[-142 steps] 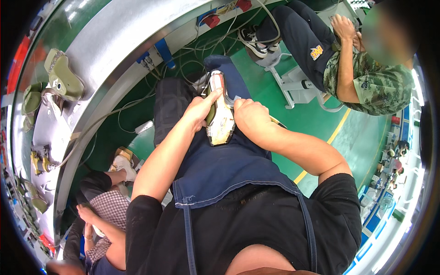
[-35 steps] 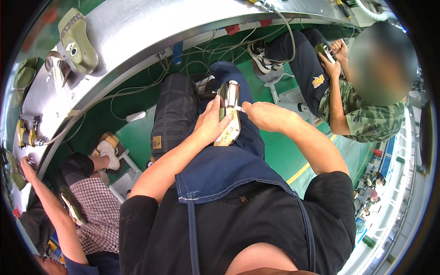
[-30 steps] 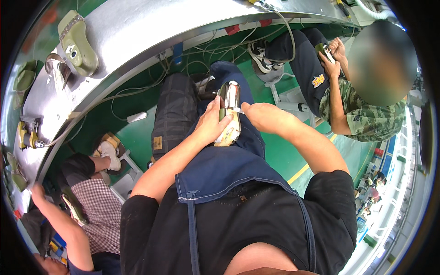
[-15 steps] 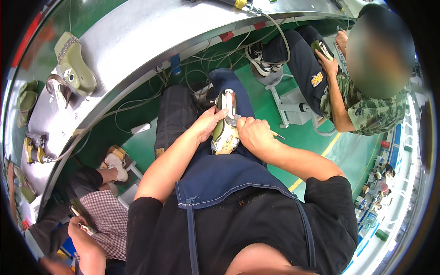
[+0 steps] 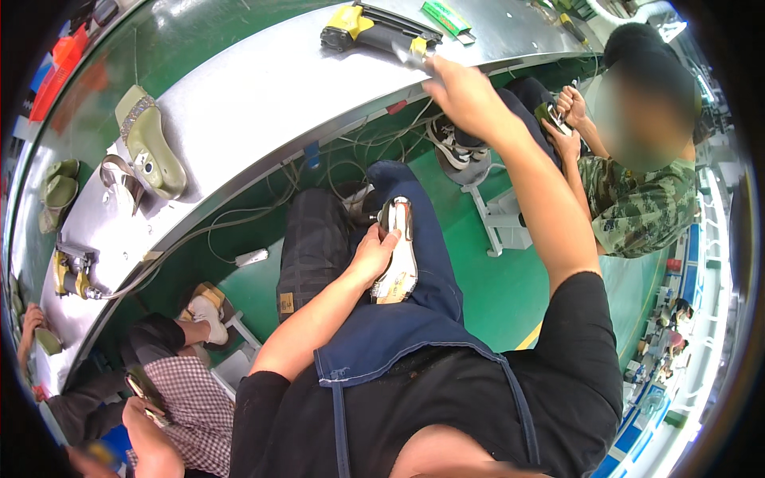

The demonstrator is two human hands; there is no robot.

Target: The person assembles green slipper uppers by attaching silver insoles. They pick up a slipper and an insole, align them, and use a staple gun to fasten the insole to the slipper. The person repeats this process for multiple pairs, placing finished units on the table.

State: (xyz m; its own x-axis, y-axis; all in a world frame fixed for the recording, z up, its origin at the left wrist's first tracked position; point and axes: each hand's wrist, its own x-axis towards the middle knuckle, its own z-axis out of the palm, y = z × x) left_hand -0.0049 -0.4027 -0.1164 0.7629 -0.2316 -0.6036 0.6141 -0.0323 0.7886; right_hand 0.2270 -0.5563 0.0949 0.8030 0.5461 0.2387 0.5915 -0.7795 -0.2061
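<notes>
My left hand (image 5: 373,253) is closed around a shoe (image 5: 398,267) lying along my thigh. Its pale, shiny underside faces up, and a metal piece shows at its far end. Out over the workbench edge, my right hand (image 5: 472,97) grips a grey metal hand tool (image 5: 413,60), smeared by motion, so its exact kind is unclear. Just beyond that tool lies a yellow-and-black nail gun (image 5: 374,30). A green box (image 5: 448,19) sits beside the nail gun.
On the curved metal workbench (image 5: 239,95) stand an olive sandal (image 5: 151,147) and another yellow air tool (image 5: 72,271). Hoses (image 5: 207,215) hang below its edge. Co-workers sit at right, in a camouflage shirt (image 5: 645,207), and lower left, in checked cloth (image 5: 191,398).
My right hand has left the shoe and swung far forward to the workbench with the metal tool. My left hand still holds the shoe. More of the bench and nail gun shows.
</notes>
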